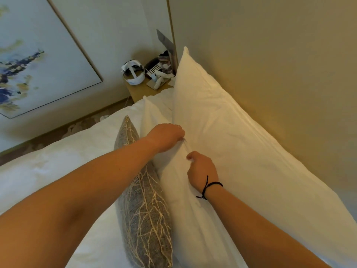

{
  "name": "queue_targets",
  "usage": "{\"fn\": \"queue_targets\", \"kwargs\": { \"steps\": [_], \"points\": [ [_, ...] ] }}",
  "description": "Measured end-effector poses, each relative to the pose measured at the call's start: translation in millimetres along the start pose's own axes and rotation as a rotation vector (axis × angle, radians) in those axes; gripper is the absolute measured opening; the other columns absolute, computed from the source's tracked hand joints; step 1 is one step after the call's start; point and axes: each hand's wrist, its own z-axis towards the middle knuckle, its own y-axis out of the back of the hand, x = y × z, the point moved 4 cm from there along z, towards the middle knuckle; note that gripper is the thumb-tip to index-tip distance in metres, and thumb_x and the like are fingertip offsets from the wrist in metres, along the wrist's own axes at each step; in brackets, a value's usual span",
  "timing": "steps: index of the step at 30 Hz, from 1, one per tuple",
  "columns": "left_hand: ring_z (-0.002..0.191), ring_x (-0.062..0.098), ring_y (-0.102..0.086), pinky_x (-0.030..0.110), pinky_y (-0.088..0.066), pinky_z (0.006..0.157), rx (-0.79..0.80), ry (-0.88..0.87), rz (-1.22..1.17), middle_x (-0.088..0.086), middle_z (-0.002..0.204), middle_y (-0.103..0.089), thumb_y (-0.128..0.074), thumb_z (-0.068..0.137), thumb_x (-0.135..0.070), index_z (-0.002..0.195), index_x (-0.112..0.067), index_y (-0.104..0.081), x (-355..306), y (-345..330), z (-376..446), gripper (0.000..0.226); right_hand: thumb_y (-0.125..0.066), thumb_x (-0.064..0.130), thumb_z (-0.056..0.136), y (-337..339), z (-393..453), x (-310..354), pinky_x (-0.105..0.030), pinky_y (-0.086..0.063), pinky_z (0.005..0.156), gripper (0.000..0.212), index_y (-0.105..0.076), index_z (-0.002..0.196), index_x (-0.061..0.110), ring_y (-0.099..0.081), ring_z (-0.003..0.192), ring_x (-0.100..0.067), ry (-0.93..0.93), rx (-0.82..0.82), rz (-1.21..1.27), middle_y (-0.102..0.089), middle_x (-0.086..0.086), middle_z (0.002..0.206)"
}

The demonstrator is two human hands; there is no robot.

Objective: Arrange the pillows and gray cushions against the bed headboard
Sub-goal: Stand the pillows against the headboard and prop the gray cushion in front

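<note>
- Pillows: two white ones stand on edge along the headboard (270,55). The rear pillow (222,122) leans flat against the headboard; the front pillow (173,180) stands just in front of it, touching it.
- Gray cushion (143,209): upright on its edge, patterned with pale branching lines, pressed against the front pillow on the side away from the headboard. It rests on the white bedding (58,161).
- Head view, storage surfaces: the bedside table (139,91) beyond the pillows carries a white headset (133,72), a dark phone with a keypad (152,66) and several small items too blurred to identify. No box, tray or bin is visible.
- My left hand (166,135): arm extended across the top of the gray cushion, palm down, fingers curled and pinching the upper seam of the front pillow where it meets the rear pillow. The fingertips are buried in the fabric fold.
- My right hand (201,169): positioned just behind the left along the same seam, back of the hand up, fingers curled down into the pillow fabric and gripping it; thumb bent at the near side. A black cord bracelet (210,185) sits on this wrist.
- The two hands are near each other but not touching.
- Framed painting (38,55): hangs on the wall to the left, well apart from the bed.
</note>
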Motion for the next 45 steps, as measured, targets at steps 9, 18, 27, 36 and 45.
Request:
{"fn": "queue_targets", "kwargs": {
  "steps": [9,18,27,36,45],
  "points": [
    [0.117,0.029,-0.05,0.044,-0.034,0.1,0.063,0.347,0.321,0.005,0.125,-0.056,-0.037,0.102,-0.03,0.124,-0.021,-0.058,71,8,39,0.033,-0.044,-0.004,0.085,-6,21,-16,-0.029,-0.04,0.063,0.046,-0.058,0.122,0.019,-0.057,0.079,-0.023,0.044,0.069,-0.07,-0.065,-0.007,0.098],
    [0.148,0.039,-0.01,0.061,-0.012,0.117,0.185,0.536,-0.207,0.007,0.165,0.005,-0.058,0.095,-0.034,0.152,-0.035,-0.016,56,-10,61,0.071,-0.04,-0.003,0.085,-13,21,-18,-0.029,-0.037,0.06,0.029,-0.058,0.104,0.01,-0.048,0.07,-0.02,0.047,0.19,-0.411,-0.061,-0.006,0.093],
    [0.138,0.023,-0.038,0.051,-0.031,0.115,-0.445,0.751,-0.514,-0.002,0.153,-0.039,-0.04,0.093,-0.065,0.136,-0.038,-0.041,60,-13,-127,0.051,-0.037,0.062,0.093,-17,-27,51,-0.037,-0.048,0.085,0.052,-0.046,0.133,0.03,-0.057,0.106,-0.023,0.249,0.186,-0.178,-0.055,0.001,0.126],
    [0.144,0.023,-0.03,0.054,-0.027,0.116,-0.444,1.141,-1.496,-0.002,0.161,-0.024,-0.03,0.081,-0.085,0.155,-0.038,-0.011,-10,-161,-254,0.09,-0.055,0.058,0.085,-90,-110,82,-0.045,-0.051,0.09,0.081,0.008,0.134,0.07,-0.054,0.118,-0.038,0.201,0.422,-0.283,-0.01,-0.019,0.158],
    [0.134,0.031,-0.045,0.057,-0.039,0.108,-0.371,1.199,-1.999,0.008,0.156,-0.034,-0.049,0.066,-0.09,0.154,-0.039,-0.014,-24,-202,-246,0.108,-0.054,0.028,0.091,-86,-95,71,-0.03,-0.044,0.063,0.069,-0.015,0.136,0.064,-0.053,0.068,-0.015,0.215,0.339,-0.263,-0.049,-0.002,0.096]
  ]
}}
